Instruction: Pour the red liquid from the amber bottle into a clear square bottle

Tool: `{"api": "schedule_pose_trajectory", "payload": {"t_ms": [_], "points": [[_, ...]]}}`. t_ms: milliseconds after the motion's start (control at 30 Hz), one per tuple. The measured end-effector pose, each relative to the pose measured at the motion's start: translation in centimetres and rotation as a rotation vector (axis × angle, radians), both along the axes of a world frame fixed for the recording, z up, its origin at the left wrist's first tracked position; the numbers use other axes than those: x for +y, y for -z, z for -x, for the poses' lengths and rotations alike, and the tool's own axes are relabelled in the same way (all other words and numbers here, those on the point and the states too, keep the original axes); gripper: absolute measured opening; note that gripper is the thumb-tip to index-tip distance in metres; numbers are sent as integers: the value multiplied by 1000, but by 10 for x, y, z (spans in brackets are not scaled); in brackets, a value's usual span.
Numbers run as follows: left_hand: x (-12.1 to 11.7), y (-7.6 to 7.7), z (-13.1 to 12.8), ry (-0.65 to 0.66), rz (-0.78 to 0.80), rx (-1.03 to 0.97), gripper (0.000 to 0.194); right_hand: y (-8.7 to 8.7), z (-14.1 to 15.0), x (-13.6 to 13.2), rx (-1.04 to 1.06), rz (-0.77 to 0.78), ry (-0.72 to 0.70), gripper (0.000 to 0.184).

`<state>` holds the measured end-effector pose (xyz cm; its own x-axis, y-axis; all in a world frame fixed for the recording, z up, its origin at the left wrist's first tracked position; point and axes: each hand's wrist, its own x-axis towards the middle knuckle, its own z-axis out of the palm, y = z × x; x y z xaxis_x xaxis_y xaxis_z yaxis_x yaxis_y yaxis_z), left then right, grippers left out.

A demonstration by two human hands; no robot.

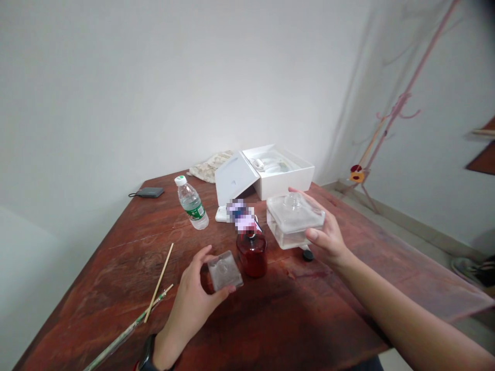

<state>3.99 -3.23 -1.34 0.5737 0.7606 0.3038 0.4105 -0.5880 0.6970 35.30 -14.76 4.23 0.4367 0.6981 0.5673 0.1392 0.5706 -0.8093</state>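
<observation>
My left hand (191, 301) grips a small square clear cap (225, 270) between thumb and fingers, just left of a dark red glass bottle (252, 253) standing on the wooden table (116, 257). My right hand (327, 234) is wrapped round the right side of a large square clear glass bottle (294, 219), which has a round stopper on top and a little clear liquid at the bottom. A small black cap (308, 255) lies on the table under my right hand.
A plastic water bottle (191, 208) stands behind the red bottle. An open white box (266, 172) sits at the far edge, with a patterned cloth (209, 166) and a dark power bank (150, 192) to its left. Thin sticks (158, 283) lie at the left front. A coat stand (386, 129) rises at the right.
</observation>
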Motion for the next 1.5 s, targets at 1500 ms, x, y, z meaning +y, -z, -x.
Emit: {"api": "schedule_pose_trajectory", "payload": {"t_ms": [1500], "points": [[45, -5, 12, -206, -677, -176, 44, 33, 8, 16, 174, 9, 97, 76]]}}
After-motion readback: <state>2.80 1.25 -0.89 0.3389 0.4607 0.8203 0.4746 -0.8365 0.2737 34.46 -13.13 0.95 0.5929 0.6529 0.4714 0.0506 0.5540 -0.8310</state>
